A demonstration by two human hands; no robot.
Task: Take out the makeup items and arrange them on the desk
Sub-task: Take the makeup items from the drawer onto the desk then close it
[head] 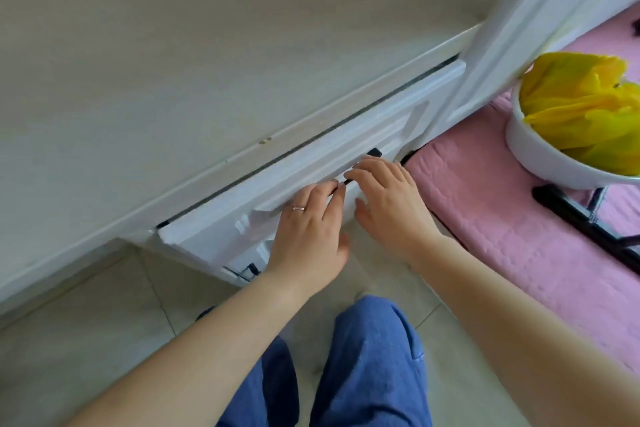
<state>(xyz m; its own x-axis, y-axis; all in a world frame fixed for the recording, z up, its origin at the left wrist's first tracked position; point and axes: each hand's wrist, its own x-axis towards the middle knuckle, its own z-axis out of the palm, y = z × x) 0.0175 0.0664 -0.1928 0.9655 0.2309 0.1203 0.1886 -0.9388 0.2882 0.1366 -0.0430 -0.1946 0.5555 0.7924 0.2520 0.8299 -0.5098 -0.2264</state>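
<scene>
1. Makeup items: none visible. Likely inside the white drawer [311,163] under the worktop [173,45], so they can't be confirmed.
2. Drawer looks barely open, w/ only a dark gap along its top edge; nothing inside shows.
3. Left hand [308,218], ring on one finger, lies across the drawer front w/ fingertips hooked at the black handle [363,163]. Its grip looks curled on the bar, prob. to pull.
4. Right hand [388,194] is just beside it, fingers bent over the same handle; its grip seems to hold the bar too, though the fingertips are partly hidden.
5. Two hands on one handle suggests an even pull.
6. Handle is mostly covered; only its ends show.
7. Right side: white bin [554,156] w/ yellow bag [581,107] on a pink mat [485,204], cut off by frame edge.
8. Blue trousers [363,364] at bottom; feet not seen.
</scene>
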